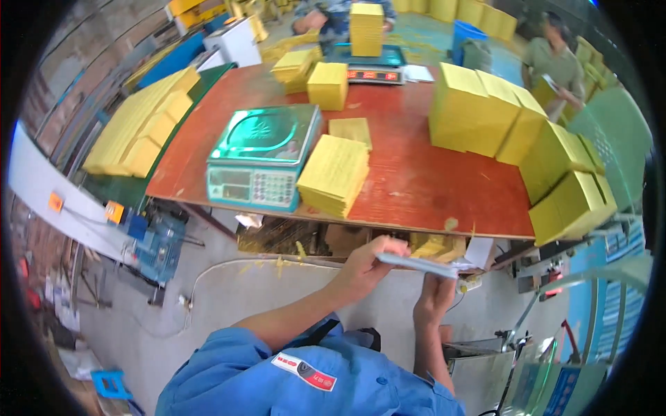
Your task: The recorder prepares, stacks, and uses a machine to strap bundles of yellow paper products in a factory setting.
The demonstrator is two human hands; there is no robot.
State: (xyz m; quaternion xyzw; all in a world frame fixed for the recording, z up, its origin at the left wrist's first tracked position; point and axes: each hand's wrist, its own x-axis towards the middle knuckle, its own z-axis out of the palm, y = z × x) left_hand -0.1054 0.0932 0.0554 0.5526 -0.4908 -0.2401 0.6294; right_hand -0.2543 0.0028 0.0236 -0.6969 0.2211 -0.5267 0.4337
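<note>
In front of my body, below the table's near edge, I hold a thin, flat, pale grey-blue thing (420, 265) nearly edge-on. I cannot make out what kind of thing it is. My left hand (371, 262) is closed on its left end, fingers bent round the edge. At the other end my right hand (435, 298) grips it from below, its fingers partly hidden. Nearest on the red table (416, 187) are a stack of yellow paper sheets (336, 173) and a teal-and-white weighing scale (260, 156) with a lit green platform.
Tall yellow paper stacks (479, 111) line the table's right side. A second scale (374, 73) at the back bears another stack. More stacks lie on a green conveyor (142, 128) at left. Two other people are beyond the table. A shelf (340, 239) opens under the tabletop.
</note>
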